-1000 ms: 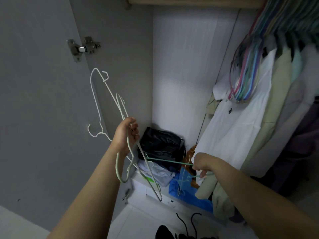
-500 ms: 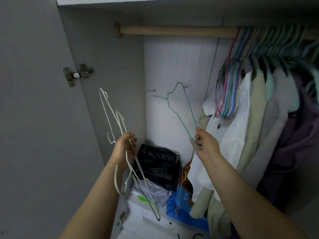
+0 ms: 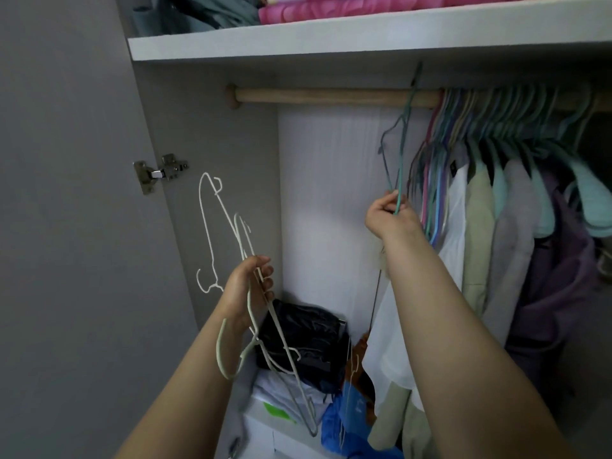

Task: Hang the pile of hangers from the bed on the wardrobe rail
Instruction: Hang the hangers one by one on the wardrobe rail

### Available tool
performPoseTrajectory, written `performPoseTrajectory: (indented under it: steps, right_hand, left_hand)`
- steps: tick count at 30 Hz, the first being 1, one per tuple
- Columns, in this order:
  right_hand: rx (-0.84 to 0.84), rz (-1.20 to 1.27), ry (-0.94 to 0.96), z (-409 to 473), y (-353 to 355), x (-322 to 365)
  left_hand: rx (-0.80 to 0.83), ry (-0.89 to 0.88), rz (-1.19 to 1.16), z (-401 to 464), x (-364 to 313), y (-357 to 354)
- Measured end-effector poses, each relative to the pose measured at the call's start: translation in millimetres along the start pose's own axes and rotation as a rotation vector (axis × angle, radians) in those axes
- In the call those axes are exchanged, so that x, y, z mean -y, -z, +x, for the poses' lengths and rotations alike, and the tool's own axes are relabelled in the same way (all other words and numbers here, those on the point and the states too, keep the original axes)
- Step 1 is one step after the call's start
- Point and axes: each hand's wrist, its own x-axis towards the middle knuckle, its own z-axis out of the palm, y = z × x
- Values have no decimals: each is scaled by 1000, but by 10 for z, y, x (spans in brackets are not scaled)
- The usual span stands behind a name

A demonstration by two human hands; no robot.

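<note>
The right hand (image 3: 390,217) pinches a teal hanger (image 3: 399,150) by its lower end, long axis upright, hook at the rail (image 3: 331,95) directly above, while the left hand (image 3: 246,289) grips white hangers (image 3: 212,233) lower down.

Head-worn camera faces forward, close, into the wardrobe (image 3: 205,134).

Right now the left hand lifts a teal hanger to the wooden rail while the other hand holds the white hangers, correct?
Not quite: the head view shows the right hand lifting the teal hanger to the wooden rail; the left hand holds the white hangers.
</note>
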Motion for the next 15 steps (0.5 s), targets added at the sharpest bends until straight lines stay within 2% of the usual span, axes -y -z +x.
performPoseTrajectory:
  steps: [8,13,15]
  right_hand:
    - [-26,105,83,25,279,126]
    - [117,267,90,-128,395,155]
    - [139,144,96,-121,511,106]
  left_hand:
    - [32,-2,-39,-59,-70,18]
    - [129,29,-114,-150,-72,125]
    - [138,47,-134,-171,-50,179]
